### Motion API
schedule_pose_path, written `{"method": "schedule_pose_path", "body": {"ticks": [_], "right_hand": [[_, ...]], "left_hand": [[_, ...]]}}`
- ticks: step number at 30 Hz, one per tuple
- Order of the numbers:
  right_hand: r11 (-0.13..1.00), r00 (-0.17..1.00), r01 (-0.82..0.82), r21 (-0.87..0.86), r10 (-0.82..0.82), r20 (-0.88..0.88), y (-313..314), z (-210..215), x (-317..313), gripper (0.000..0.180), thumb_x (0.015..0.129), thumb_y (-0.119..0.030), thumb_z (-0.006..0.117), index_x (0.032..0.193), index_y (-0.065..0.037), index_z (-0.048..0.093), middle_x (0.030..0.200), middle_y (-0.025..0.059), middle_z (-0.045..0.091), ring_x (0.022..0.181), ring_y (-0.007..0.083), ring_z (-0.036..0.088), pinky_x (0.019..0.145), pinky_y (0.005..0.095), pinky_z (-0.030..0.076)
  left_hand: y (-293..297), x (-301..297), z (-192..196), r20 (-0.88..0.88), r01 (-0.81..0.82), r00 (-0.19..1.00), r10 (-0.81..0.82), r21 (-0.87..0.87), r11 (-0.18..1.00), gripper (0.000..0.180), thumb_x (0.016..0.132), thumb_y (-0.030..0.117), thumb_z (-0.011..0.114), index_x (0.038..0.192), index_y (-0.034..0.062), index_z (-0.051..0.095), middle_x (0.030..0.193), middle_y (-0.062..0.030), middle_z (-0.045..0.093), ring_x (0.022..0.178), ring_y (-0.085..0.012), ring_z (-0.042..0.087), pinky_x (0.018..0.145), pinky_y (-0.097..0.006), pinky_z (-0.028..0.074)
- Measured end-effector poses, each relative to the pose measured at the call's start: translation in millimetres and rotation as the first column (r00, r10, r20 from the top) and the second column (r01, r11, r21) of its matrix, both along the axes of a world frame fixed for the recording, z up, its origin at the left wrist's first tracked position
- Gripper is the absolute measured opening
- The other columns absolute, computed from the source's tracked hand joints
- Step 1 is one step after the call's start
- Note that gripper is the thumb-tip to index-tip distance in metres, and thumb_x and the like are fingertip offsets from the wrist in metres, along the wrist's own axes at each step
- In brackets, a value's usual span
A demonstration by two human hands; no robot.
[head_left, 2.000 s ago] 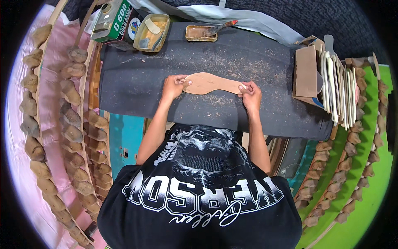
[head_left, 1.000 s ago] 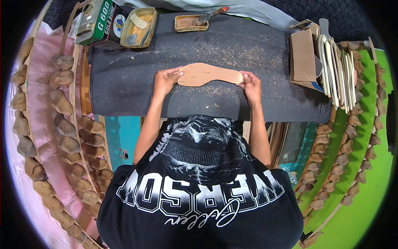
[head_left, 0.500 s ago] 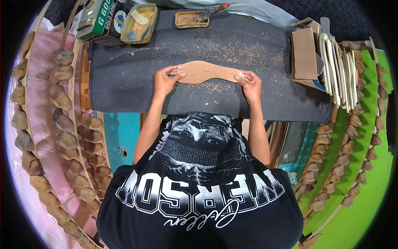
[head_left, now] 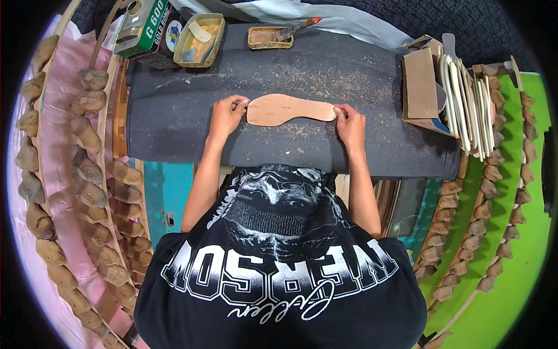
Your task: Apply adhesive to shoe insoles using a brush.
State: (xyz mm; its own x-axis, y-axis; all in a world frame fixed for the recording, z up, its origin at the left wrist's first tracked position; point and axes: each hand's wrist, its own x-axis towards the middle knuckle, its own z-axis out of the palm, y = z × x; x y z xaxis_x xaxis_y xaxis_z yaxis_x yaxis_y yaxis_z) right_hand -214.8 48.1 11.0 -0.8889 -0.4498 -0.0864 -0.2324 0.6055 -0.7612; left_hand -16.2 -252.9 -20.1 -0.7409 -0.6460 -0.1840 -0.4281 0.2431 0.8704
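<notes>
A tan shoe insole stretches sideways between my two hands, just over the dark cloth of the table. Its broad end points left and its narrow end right. My left hand has thumb and fingers pinched at the upper corner of the broad end. At the narrow end, my right hand grips the tip between thumb and fingers. Whether the insole's underside touches the cloth, I cannot tell.
Crumbs litter the dark tabletop. At the back stand a green metal can, a tray of paste and a small tray with a brush. A cardboard box holds upright sheets. Racks of wooden shoe lasts flank me.
The insole has come slightly closer to me and its broad end has dipped. My left thumb has slid from its face to the edge. The whole view has shifted a little.
</notes>
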Motion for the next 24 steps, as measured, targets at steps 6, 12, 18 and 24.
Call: {"method": "schedule_pose_path", "body": {"ticks": [6,12,18,24], "right_hand": [[0.997,0.921,-0.072,0.036,0.08,-0.38,-3.9,-19.1,-0.1,0.015,0.101,-0.01,0.068,0.099,0.002,0.075,0.089,0.0283,0.073,0.083,0.0473,0.073,0.073,0.0497,0.057],[0.998,0.907,-0.045,0.036,0.056,-0.417,-8.0,-33.0,2.5,0.011,0.103,-0.006,0.062,0.103,0.002,0.068,0.094,0.0292,0.073,0.09,0.0513,0.071,0.074,0.0534,0.055],[0.986,0.941,0.164,-0.002,-0.158,-0.299,-14.2,-32.6,-3.4,0.012,0.104,-0.008,0.061,0.107,0.003,0.066,0.096,0.0315,0.072,0.091,0.0521,0.071,0.074,0.0539,0.055],[0.999,0.95,0.024,0.031,-0.013,-0.313,-21.0,-13.9,-14.9,0.008,0.096,-0.003,0.07,0.098,0.003,0.075,0.091,0.0215,0.074,0.081,0.0449,0.072,0.073,0.0472,0.057]], "left_hand": [[9.1,-2.9,19.1,0.021,0.018,1.0,-0.015,-0.148,0.989,0.026,0.095,0.028,0.081,0.102,0.0033,0.081,0.084,-0.0132,0.079,0.072,-0.0187,0.074,0.068,-0.035,0.056],[21.1,-2.2,15.6,-0.047,0.02,0.998,-0.037,-0.319,0.947,0.026,0.085,0.029,0.089,0.098,0.0092,0.08,0.09,-0.0028,0.075,0.075,-0.0175,0.066,0.07,-0.036,0.055],[24.5,-4.1,24.0,0.006,0.009,1.0,-0.008,-0.294,0.956,0.026,0.084,0.028,0.09,0.101,0.0111,0.081,0.091,-0.0005,0.075,0.075,-0.0159,0.066,0.069,-0.034,0.055],[4.9,-1.3,7.1,-0.01,0.074,0.997,-0.08,-0.258,0.963,0.026,0.088,0.023,0.087,0.11,0.011,0.082,0.093,-0.0057,0.078,0.069,-0.019,0.066,0.066,-0.034,0.053]]}}
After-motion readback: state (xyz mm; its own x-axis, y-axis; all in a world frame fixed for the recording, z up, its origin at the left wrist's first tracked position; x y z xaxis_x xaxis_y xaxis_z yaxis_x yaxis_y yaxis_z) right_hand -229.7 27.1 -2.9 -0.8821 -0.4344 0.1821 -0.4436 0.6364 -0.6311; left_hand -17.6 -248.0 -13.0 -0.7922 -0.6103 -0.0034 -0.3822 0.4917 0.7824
